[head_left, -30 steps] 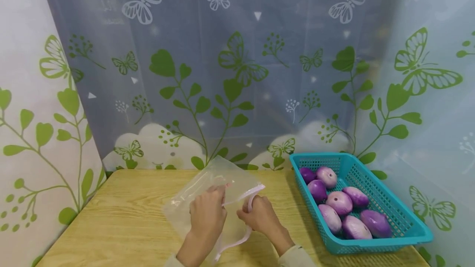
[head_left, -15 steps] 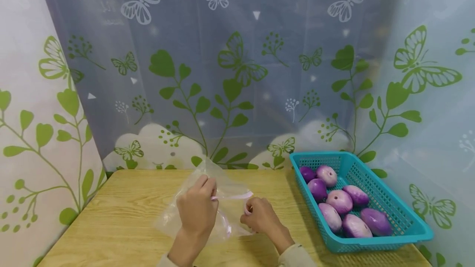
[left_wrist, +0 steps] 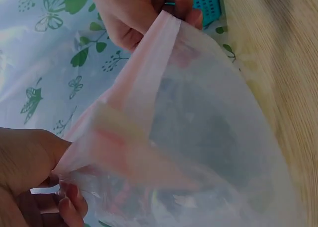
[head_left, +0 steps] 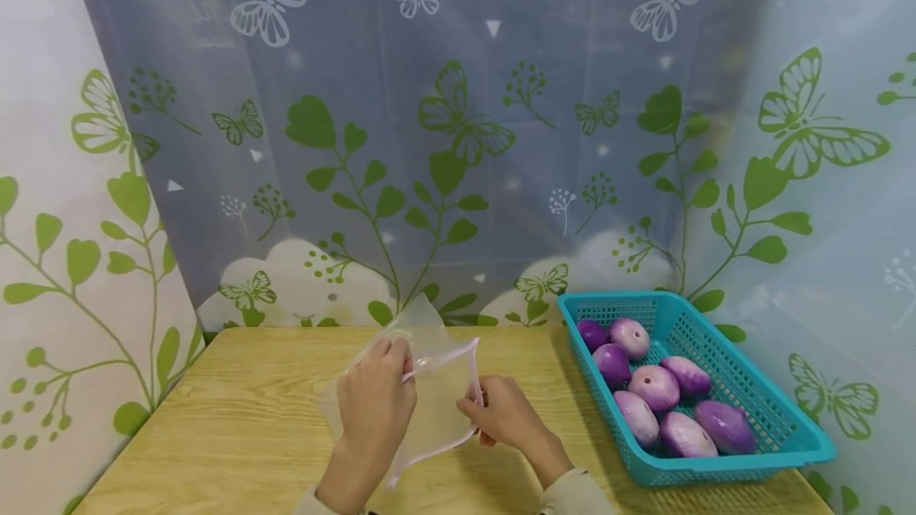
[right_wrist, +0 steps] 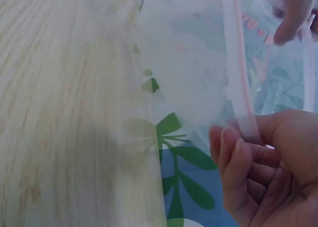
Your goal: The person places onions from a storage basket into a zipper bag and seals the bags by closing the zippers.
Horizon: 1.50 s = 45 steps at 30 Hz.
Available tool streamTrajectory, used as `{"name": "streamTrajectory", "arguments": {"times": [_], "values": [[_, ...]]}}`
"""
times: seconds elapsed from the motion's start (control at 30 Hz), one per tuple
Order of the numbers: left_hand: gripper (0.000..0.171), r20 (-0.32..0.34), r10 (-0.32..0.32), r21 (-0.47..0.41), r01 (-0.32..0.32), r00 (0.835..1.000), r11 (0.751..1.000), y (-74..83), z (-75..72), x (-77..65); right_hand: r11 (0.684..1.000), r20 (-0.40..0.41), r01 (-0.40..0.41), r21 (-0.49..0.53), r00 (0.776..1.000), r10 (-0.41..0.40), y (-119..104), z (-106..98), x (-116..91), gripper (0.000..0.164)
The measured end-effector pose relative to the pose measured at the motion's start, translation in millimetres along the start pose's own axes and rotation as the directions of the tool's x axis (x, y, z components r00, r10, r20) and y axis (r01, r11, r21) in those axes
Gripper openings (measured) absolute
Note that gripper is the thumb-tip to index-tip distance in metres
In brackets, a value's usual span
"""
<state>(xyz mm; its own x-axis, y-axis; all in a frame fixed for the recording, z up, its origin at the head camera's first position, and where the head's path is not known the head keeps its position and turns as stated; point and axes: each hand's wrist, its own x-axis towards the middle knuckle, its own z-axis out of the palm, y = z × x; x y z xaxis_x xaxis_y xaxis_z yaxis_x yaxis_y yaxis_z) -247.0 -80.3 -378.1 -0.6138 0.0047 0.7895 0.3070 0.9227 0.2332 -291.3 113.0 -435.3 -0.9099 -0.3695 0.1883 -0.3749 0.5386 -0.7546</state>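
A clear plastic zip bag [head_left: 438, 408] with a pink zip strip along its mouth is held above the table in the head view. My left hand [head_left: 375, 396] pinches one side of the mouth, and my right hand [head_left: 506, 412] grips the opposite side. Between the hands the mouth gapes apart. In the left wrist view the bag [left_wrist: 213, 132] spreads out from its pink rim, crumpled near the left thumb. The right wrist view shows the right thumb and fingers pinching the strip, with faint printing on the bag [right_wrist: 198, 63]. No contents show inside the bag.
A teal plastic basket [head_left: 723, 470] stands at the right of the wooden table [head_left: 236, 412], holding several purple onions [head_left: 654, 390]. Behind the table hangs a patterned sheet [head_left: 544, 149] with green leaves and butterflies; similar sheets flank both sides.
The left hand has moved left and slightly up with its side of the bag. The bag's mouth has turned and been drawn wider. The basket and onions have stayed put.
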Motion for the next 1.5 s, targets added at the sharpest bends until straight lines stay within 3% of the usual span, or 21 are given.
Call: {"name": "streamTrajectory", "arguments": {"times": [0.27, 0.57, 0.83, 1.2, 1.37, 1.5], "values": [[0.025, 0.053, 0.015, -0.030, -0.014, 0.998, 0.999, 1.4, 1.1, 1.2, 0.998, -0.022, 0.049, -0.026, 0.999, -0.049, -7.5, -2.8, -1.2, 0.021], [0.013, 0.118, 0.073, -0.058, -0.066, 0.990, 0.996, 1.8, -3.8, 2.2, 0.993, -0.047, 0.091, 0.073, 0.995, -0.087, -9.1, -7.2, -2.6, 0.014], [0.006, 0.211, 0.116, -0.114, -0.094, 0.971, 0.989, 4.0, -12.8, 5.3, 0.991, 0.067, 0.130, 0.037, 0.989, -0.133, -9.2, -19.4, -5.0, 0.018], [0.009, 0.105, 0.114, -0.142, -0.099, 0.988, 0.985, 7.5, -24.1, 8.0, 0.994, 0.181, 0.105, 0.042, 0.977, -0.111, -8.0, -31.9, -6.4, 0.023], [0.009, 0.195, 0.080, -0.197, -0.040, 0.977, 0.980, 9.6, -29.6, 7.8, 0.988, 0.131, 0.140, 0.062, 0.980, -0.147, -7.5, -33.6, -6.3, 0.016], [0.008, 0.330, 0.027, -0.274, 0.068, 0.944, 0.959, 9.0, -35.4, 9.5, 0.982, 0.006, 0.174, 0.072, 0.985, -0.175, -8.1, -33.5, -4.2, 0.010]]}}
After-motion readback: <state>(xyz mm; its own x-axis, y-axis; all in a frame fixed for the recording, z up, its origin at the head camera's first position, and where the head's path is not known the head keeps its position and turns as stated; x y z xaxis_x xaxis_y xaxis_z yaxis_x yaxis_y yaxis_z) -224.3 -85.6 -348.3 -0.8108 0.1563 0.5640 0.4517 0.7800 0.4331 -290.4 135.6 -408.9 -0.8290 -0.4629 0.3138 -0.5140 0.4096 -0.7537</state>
